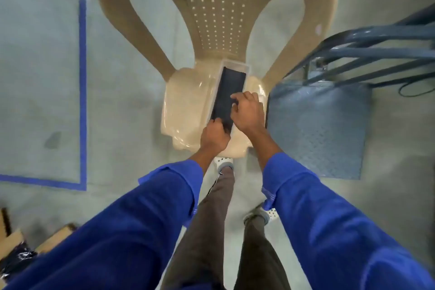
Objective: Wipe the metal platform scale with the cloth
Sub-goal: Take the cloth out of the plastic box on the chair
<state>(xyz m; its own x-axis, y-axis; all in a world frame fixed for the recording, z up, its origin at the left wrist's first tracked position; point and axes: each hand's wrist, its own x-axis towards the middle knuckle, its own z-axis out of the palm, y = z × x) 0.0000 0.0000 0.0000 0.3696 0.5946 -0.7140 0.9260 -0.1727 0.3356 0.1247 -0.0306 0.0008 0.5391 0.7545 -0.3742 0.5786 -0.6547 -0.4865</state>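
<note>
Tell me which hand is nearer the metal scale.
Right. The right hand grips the dark item on the chair, just left of the scale; the left hand holds its near end, farther left.

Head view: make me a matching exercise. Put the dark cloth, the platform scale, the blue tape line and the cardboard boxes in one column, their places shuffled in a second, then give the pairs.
1. dark cloth
2. platform scale
3. blue tape line
4. cardboard boxes

A. floor, right of the chair
B. bottom left corner of the view
C. chair seat, gripped by the left hand and right hand
D. floor, left of the chair

Pairs: 1-C, 2-A, 3-D, 4-B
</note>
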